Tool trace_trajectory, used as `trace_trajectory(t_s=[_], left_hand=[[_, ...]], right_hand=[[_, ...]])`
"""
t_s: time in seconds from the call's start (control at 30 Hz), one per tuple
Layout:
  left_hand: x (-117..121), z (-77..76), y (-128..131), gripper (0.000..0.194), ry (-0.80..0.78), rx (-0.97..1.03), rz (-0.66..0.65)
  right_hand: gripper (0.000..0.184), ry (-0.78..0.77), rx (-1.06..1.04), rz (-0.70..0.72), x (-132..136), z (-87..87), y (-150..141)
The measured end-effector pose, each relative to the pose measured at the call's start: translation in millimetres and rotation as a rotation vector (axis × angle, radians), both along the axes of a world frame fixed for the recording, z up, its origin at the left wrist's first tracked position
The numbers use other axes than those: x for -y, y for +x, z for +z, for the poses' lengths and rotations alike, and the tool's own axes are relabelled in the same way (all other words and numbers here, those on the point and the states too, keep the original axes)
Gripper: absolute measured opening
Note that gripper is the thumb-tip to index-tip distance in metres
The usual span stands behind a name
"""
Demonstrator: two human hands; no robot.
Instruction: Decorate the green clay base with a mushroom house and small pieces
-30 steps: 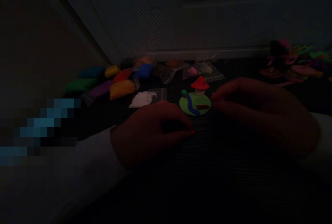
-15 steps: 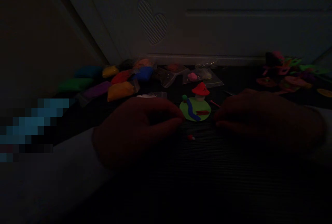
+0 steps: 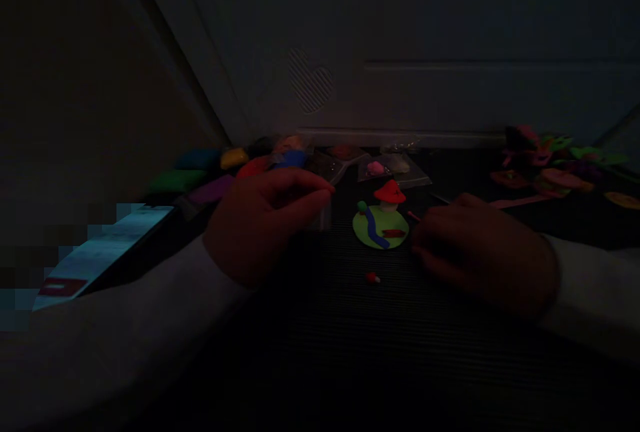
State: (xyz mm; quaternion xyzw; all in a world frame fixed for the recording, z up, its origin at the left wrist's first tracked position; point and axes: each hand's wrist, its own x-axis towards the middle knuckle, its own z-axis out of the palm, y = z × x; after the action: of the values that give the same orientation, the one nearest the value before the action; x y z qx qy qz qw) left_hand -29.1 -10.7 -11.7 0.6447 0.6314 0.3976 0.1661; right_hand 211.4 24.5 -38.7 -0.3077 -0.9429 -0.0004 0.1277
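The light is very dim. On the dark ribbed table lies a flat green clay disc (image 3: 380,237) with a wavy blue strip, a reddish-brown piece and a small green ball on it. A red-capped clay mushroom (image 3: 389,195) with a white stem stands at its far edge. Left of the disc, my left hand (image 3: 263,219) is raised near the bags, thumb and forefinger pinched; anything between them is too small to see. Curled fingers of my right hand (image 3: 475,255) rest just right of the disc, their contents hidden. A tiny red-and-white clay mushroom (image 3: 372,278) lies in front.
Bagged clay in several colours lines the back left, including a green pack (image 3: 177,181) and a purple pack (image 3: 213,189). A clear bag with pink clay (image 3: 376,168) lies behind the mushroom. Colourful clay pieces (image 3: 557,182) sit back right. A lit screen (image 3: 107,245) is at left.
My left hand has moved away from the disc, left and back toward the bags. My right hand remains beside the disc. The camera view has tilted upward a little.
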Motion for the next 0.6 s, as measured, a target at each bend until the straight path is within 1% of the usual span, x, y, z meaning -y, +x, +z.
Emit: trace_trajectory(t_s=[0.1, 0.2, 0.27, 0.33, 0.43, 0.5, 0.53, 0.6], left_hand=[[-5.7, 1.3, -5.4, 0.022, 0.016, -0.086, 0.038], [-11.0, 5.0, -12.4, 0.029, 0.064, -0.116, 0.07], [-14.5, 12.4, -18.0, 0.032, 0.092, -0.138, 0.078], [-19.0, 25.0, -25.3, 0.035, 0.111, -0.18, 0.062], [-31.0, 47.4, -39.1, 0.037, 0.118, -0.311, 0.009], [-44.3, 57.1, -47.6, 0.032, 0.093, -0.447, -0.053], [-52.3, 58.5, -50.5, 0.029, 0.079, -0.52, -0.102], [-69.3, 54.3, -51.6, 0.026, 0.016, -0.657, -0.252]], right_hand=[[0.015, 0.103, -0.013, 0.017, 0.1, -4.7, -0.2], [0.016, 0.209, -0.011, 0.05, -0.4, -9.0, -1.8], [0.012, 0.263, -0.01, 0.057, -0.3, -10.9, -3.6], [0.01, 0.298, -0.016, 0.058, 0.7, -12.2, -5.7], [0.011, 0.327, -0.033, 0.058, 2.8, -14.1, -8.1], [0.012, 0.334, -0.042, 0.061, 3.5, -15.7, -9.0], [0.012, 0.335, -0.046, 0.062, 3.4, -16.5, -9.3], [0.013, 0.331, -0.052, 0.06, 2.4, -17.9, -9.9]])
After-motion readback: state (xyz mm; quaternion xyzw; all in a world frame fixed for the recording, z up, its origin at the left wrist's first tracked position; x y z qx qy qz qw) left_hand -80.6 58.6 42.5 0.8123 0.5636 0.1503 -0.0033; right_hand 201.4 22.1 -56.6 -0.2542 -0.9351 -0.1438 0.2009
